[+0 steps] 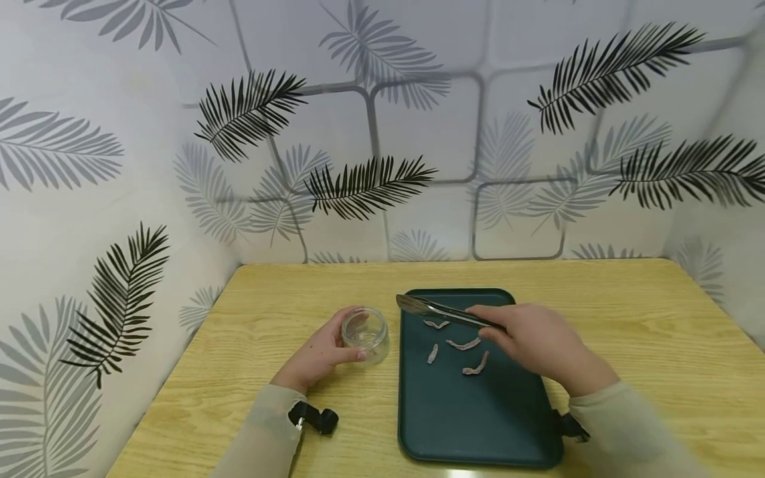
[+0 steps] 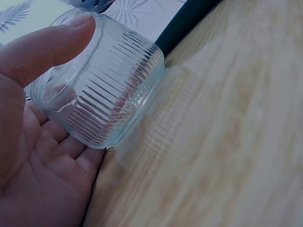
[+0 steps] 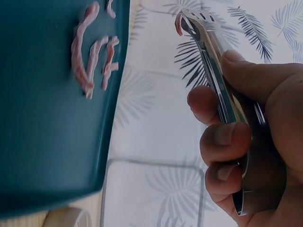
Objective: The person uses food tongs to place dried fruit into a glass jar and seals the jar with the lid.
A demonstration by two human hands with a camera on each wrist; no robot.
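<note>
My left hand (image 1: 319,352) holds a small clear glass jar (image 1: 366,337), its thumb and fingers around the sides. In the left wrist view the jar (image 2: 113,85) shows ribbed walls and stands low at the wooden surface. My right hand (image 1: 540,342) grips metal tongs (image 1: 445,312) above the far part of a dark green tray (image 1: 472,425). At the tongs' tip, the right wrist view shows a small reddish-brown piece (image 3: 178,23). Several thin, pinkish strips with a whitish coat, one of them a curved strip (image 1: 476,365), lie on the tray under the tongs.
The light wooden table (image 1: 287,292) carries the tray, with the jar just left of the tray's rim. Walls with a leaf pattern (image 1: 418,133) rise behind and at the left side. A black mount (image 1: 313,418) sits at the left wrist.
</note>
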